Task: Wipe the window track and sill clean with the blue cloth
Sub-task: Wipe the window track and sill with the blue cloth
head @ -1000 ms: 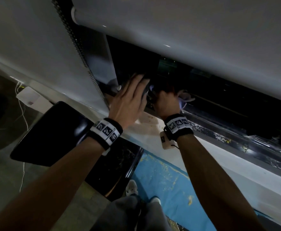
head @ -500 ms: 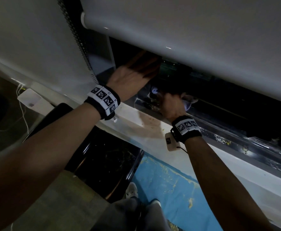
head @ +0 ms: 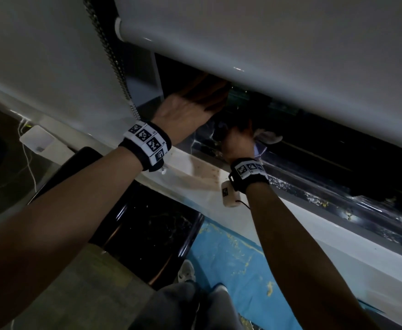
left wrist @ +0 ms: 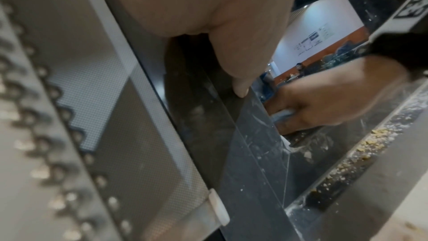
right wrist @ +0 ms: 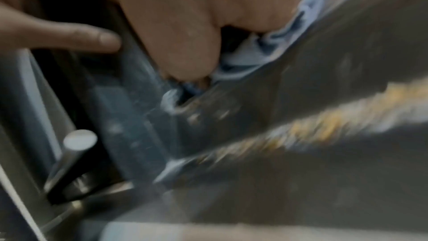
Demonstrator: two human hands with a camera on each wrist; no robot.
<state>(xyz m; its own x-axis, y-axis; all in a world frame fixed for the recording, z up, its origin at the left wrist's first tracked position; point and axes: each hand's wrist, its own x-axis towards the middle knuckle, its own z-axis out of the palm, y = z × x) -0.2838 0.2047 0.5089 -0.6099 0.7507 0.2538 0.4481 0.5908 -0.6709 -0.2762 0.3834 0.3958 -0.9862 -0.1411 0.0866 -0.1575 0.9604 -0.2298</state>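
My right hand [head: 238,141] grips the bunched blue cloth [head: 265,141] and presses it down into the left end of the dark window track [head: 314,194]. The cloth [right wrist: 266,50] pokes out under the fingers [right wrist: 185,47] in the right wrist view, and the same hand [left wrist: 324,103] shows in the left wrist view. My left hand [head: 190,108] lies flat, fingers straight, against the dark window frame [left wrist: 208,116] just left of it, under the blind. Yellow crumbs and dust [head: 319,201] lie along the track. The white sill [head: 302,222] runs in front.
A white roller blind [head: 266,44] hangs low over the window, its bead chain [head: 114,58] at the left. Below the sill are a black glossy chair [head: 152,229], a blue floor sheet [head: 238,263] with crumbs and a white box [head: 37,139] with cables.
My left hand rose from the sill and track edge to the window frame under the blind. The right hand with the cloth stayed at the track's left end.
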